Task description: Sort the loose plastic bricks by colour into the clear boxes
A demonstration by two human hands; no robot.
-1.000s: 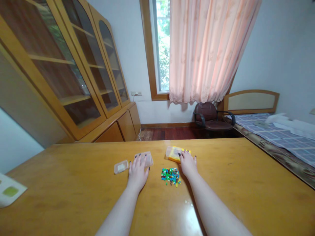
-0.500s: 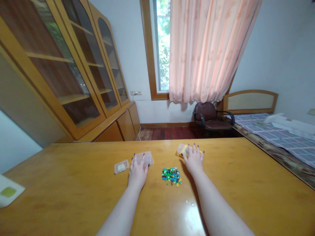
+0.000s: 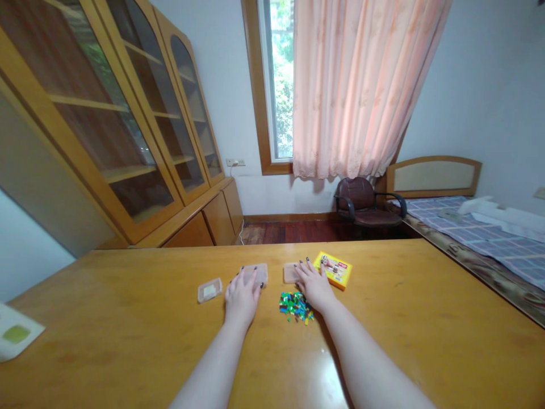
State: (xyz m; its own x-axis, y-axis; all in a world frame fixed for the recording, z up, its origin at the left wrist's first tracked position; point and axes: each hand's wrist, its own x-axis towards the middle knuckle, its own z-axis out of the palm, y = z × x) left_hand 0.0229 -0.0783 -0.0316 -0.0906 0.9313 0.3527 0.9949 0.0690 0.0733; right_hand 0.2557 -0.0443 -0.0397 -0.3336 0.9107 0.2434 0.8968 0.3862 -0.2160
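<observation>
Maroon chair beyond table, left hand over clear tray, right hand overlapping yellow box, hands splayed

The right grip has moved left, its fingers now at the clear box; that box, earlier overlapping the yellow box, now lies left of it; the yellow box's printed face has come largely into view.

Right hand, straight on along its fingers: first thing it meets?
Likely the translucent box: the right hand already has fingers at or over it. Depth unclear, so contact is uncertain.
</observation>
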